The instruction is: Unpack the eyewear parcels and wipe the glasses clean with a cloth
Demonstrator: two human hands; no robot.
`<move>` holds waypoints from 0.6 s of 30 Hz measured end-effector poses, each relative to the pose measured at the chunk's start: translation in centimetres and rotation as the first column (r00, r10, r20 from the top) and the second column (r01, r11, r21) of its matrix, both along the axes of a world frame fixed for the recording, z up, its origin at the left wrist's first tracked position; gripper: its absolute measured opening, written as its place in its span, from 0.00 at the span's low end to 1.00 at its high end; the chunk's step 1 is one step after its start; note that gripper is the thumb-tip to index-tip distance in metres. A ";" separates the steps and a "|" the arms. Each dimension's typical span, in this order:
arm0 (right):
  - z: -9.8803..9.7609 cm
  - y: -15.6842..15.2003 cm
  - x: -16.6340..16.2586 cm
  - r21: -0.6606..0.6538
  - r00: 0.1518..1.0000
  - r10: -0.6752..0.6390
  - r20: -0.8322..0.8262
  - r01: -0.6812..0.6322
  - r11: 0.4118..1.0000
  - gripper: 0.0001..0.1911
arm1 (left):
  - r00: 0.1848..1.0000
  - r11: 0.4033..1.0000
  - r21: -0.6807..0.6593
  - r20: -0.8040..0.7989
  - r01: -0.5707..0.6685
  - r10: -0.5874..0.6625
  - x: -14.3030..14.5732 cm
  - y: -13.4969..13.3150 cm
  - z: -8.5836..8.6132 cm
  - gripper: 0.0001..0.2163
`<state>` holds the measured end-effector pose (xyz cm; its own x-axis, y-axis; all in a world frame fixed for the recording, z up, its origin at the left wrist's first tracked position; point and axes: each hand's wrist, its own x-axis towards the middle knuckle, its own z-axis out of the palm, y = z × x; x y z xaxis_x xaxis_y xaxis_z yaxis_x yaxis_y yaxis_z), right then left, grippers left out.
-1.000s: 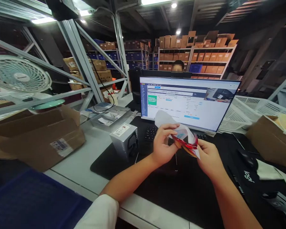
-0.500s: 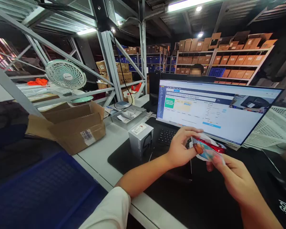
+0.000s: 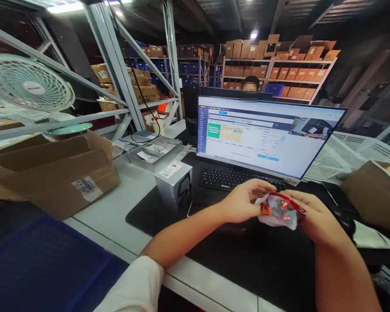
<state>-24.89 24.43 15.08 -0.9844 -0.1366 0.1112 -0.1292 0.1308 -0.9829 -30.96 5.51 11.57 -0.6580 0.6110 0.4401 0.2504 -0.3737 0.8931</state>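
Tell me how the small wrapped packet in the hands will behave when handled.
Probably floppy: the packet bunches and creases between the left hand and right hand. Likely light, since a mere pinch from each side carries it. Its glossy wrap may be slippery.

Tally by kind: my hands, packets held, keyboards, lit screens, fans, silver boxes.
Hands: 2, left hand, right hand
Packet: 1
Keyboard: 1
Lit screen: 1
Fan: 1
Silver box: 1
Total: 7
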 end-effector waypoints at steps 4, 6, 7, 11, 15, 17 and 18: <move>-1.0 -1.6 -1.6 -0.366 0.959 -0.284 -0.011 0.261 0.893 0.14 | 0.985 0.995 -0.099 0.168 -0.025 0.042 -1.1 -0.1 0.1 0.23; -1.3 -2.2 -2.0 -0.406 0.952 -0.307 -0.006 0.278 0.871 0.10 | 0.994 0.991 -0.135 0.109 -0.002 0.017 -1.5 -0.6 0.4 0.21; -1.4 -2.4 -2.2 -0.416 0.952 -0.307 -0.007 0.276 0.866 0.08 | 0.999 0.990 -0.139 0.047 -0.012 0.019 -1.6 -0.9 0.6 0.19; -1.3 -2.7 -2.4 -0.439 0.941 -0.337 -0.038 0.288 0.851 0.08 | 0.861 0.944 0.011 -0.408 -0.330 0.305 -1.2 -1.8 0.8 0.12; -1.4 -2.5 -2.2 -0.466 0.935 -0.352 -0.047 0.291 0.836 0.08 | 0.369 0.837 0.173 -0.838 -0.520 0.403 -0.3 -1.9 0.9 0.10; -1.6 -2.2 -2.0 -0.454 0.948 -0.314 -0.046 0.260 0.852 0.08 | 0.307 0.819 0.146 -0.879 -0.555 0.365 -0.1 -1.7 0.9 0.13; -1.7 -2.0 -1.9 -0.429 0.955 -0.293 -0.045 0.246 0.869 0.08 | 0.317 0.813 0.121 -0.880 -0.569 0.353 -0.1 -1.7 0.9 0.14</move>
<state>-26.77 22.41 13.36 -0.9553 0.2141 0.2037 -0.2537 -0.2402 -0.9370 -31.09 3.82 12.51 -0.2227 0.4687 0.8548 0.9696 0.1978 0.1441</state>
